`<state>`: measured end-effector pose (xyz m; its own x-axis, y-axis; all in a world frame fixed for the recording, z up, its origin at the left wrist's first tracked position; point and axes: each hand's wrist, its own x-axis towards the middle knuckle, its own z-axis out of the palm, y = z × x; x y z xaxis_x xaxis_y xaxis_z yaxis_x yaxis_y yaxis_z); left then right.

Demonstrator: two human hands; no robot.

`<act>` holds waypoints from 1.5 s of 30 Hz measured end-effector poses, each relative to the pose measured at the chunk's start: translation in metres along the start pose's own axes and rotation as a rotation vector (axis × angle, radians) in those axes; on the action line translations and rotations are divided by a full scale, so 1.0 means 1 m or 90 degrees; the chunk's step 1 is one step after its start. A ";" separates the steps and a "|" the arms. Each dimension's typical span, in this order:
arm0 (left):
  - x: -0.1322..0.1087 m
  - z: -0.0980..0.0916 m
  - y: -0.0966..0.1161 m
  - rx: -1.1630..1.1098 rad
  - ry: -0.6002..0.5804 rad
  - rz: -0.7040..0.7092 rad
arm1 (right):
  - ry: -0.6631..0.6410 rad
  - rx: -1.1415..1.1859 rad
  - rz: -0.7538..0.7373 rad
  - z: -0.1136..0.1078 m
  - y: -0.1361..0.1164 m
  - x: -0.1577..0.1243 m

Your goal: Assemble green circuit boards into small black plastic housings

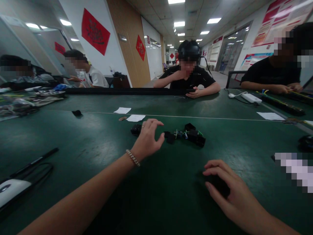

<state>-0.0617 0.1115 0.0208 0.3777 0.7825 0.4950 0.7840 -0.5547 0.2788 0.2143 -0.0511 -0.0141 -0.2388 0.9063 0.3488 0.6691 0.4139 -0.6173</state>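
Observation:
My left hand (pixel 149 137), a beaded bracelet (pixel 132 158) at its wrist, reaches forward with thumb and fingers apart, holding nothing. Just left of it, and partly hidden by it, is a small black object (pixel 135 130). To its right lies a cluster of black box-like parts (pixel 195 136) with small green and pale pieces (pixel 179 133) among them; their exact kind is too small to tell. A flat black piece (pixel 169 137) lies close to the left thumb. My right hand (pixel 227 189) is nearer to me, fingers curved and parted, nothing between them.
Beyond the hands lie paper slips (pixel 136 118) and a small round brown piece (pixel 122 118). A white device (pixel 14 192) with a black cable is at the left. A power strip (pixel 251 98) lies far right. Across the green table (pixel 97 137) sits a person (pixel 190 75); others sit at both sides.

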 end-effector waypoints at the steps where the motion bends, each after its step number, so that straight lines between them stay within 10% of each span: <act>1: 0.000 0.001 0.010 -0.024 -0.046 0.053 | -0.003 -0.002 -0.002 0.000 0.000 0.000; 9: 0.026 0.043 0.077 -0.095 -0.207 0.230 | -0.005 0.001 -0.013 0.003 0.005 -0.001; 15: 0.032 0.065 0.080 -0.149 -0.175 0.192 | 0.014 0.004 -0.017 0.001 0.003 -0.001; 21: 0.013 0.044 0.074 -0.244 -0.126 0.164 | 0.025 0.003 -0.021 0.000 0.003 0.000; 25: -0.014 0.022 0.083 -0.320 -0.104 0.095 | 0.054 0.004 -0.035 0.000 0.003 0.001; 31: -0.056 0.015 0.108 -0.758 -0.278 -0.295 | 0.109 0.074 -0.021 0.004 0.009 -0.003; 45: -0.065 0.035 0.100 -0.979 -0.370 -0.375 | 0.076 0.139 -0.050 -0.007 0.005 -0.001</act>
<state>0.0092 0.0155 -0.0125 0.6207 0.7610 -0.1887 -0.1414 0.3453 0.9278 0.2232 -0.0504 -0.0128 -0.1902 0.8595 0.4745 0.4811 0.5029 -0.7181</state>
